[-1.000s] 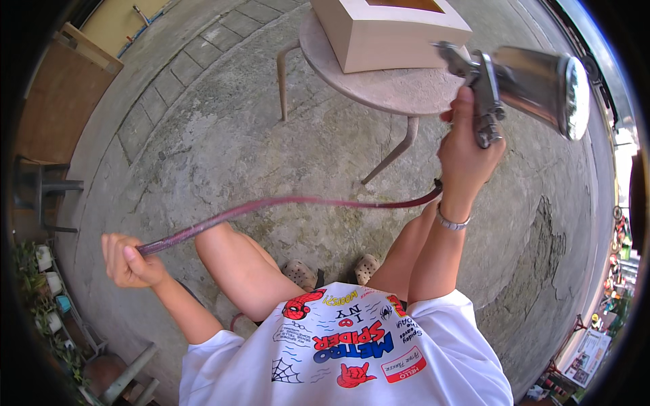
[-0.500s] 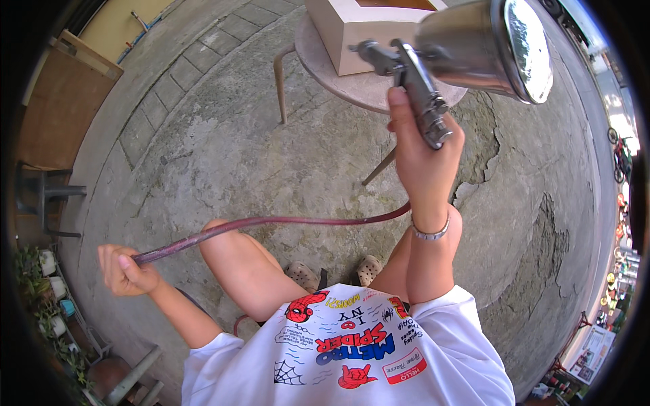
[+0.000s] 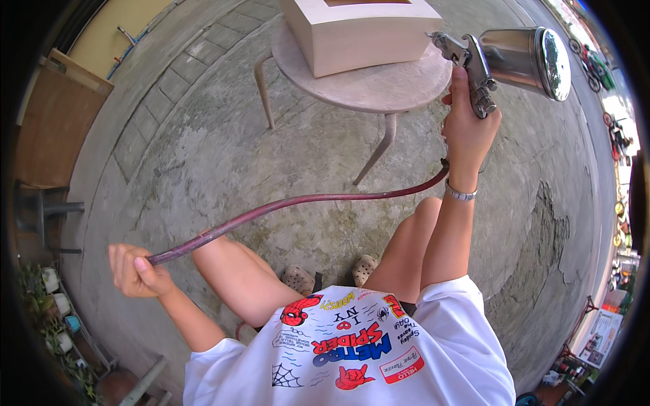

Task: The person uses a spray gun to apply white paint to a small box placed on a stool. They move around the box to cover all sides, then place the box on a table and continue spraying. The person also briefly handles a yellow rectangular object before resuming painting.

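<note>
In my right hand (image 3: 472, 139) is a metal spray gun (image 3: 479, 71), its silver cup (image 3: 511, 59) tipped to the right. The gun's nozzle points left, close to the right side of a pale box (image 3: 372, 44) with an opening in its top. That box rests on a round stool (image 3: 359, 91) coated in the same pale tone. A dark red hose (image 3: 298, 200) runs from below the gun's handle across my knees to the left. My left hand (image 3: 137, 271) is closed around the hose, out to the left side.
Cracked concrete floor (image 3: 203, 145) surrounds the stool. At the left stand a brown board (image 3: 61, 128), a dark chair (image 3: 47, 210) and potted plants (image 3: 54, 298). Motorcycles (image 3: 592, 68) are parked along the far right. My feet in clogs (image 3: 364, 269) are below.
My right hand has moved the spray gun to the right, off the box's front. The stool and box appear further left and more fully in view. My left hand still grips the hose.
</note>
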Demonstrator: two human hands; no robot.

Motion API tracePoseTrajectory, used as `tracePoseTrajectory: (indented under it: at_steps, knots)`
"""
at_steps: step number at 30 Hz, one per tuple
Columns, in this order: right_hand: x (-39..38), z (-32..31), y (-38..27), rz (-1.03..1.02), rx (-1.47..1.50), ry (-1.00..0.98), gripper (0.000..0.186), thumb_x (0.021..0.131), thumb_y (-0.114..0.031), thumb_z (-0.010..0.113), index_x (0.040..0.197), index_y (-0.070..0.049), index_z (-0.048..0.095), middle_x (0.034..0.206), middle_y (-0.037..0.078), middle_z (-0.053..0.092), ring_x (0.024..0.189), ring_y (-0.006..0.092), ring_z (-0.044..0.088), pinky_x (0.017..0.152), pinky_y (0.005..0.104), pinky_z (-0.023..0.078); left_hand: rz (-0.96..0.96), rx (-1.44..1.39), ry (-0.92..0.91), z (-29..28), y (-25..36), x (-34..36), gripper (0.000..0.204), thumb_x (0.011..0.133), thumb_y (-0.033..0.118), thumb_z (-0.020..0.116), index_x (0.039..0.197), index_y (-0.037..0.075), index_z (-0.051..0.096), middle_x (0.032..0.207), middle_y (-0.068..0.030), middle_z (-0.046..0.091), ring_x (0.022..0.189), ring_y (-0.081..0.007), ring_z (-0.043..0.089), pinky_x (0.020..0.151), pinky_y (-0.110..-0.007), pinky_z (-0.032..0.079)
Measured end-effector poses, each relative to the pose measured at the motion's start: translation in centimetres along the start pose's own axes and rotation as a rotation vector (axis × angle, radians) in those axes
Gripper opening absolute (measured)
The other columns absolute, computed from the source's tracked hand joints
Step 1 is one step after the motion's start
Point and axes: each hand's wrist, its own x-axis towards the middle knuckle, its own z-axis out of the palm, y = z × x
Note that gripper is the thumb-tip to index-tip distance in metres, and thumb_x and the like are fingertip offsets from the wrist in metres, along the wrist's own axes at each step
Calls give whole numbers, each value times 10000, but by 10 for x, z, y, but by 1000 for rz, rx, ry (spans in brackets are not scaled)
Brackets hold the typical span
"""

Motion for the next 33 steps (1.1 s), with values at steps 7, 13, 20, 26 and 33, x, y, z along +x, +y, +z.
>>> tracePoseTrajectory:
  at_steps: [7,13,20,26,33]
  knots:
    - [46,-23,28,28,-157,112,504,958,-480,682,789,-14,773,568,47,656,559,149,657,588,327,492,-15,-39,-36,10,18,0,364,863,237,517,573,22,476,528,-90,392,500,-235,384,490,-370,234]
    - [50,-33,21,80,6,261,429,960,-417,708,852,-5,760,585,49,650,405,103,540,373,276,376,-17,-47,-29,11,18,-4,365,868,238,520,575,25,482,530,-86,395,497,-233,384,489,-366,236]
    - [-17,-10,-32,216,123,-135,405,964,-388,720,838,-4,742,607,28,649,485,74,550,456,258,394,-23,8,25,-11,-2,-3,381,884,230,504,563,31,454,525,-89,386,500,-230,369,512,-376,236]
    - [-54,18,-49,62,245,-251,315,978,-324,716,873,-28,722,661,34,659,420,54,502,369,219,328,-14,67,53,-33,-22,-3,407,910,223,490,558,25,446,521,-93,386,505,-231,366,526,-382,227]
    - [-80,35,-73,-2,245,-393,311,961,-309,741,1014,-2,756,671,1,662,554,33,523,503,223,378,-26,101,81,-40,-30,-4,422,913,221,500,547,20,439,516,-101,398,505,-232,371,530,-380,224]
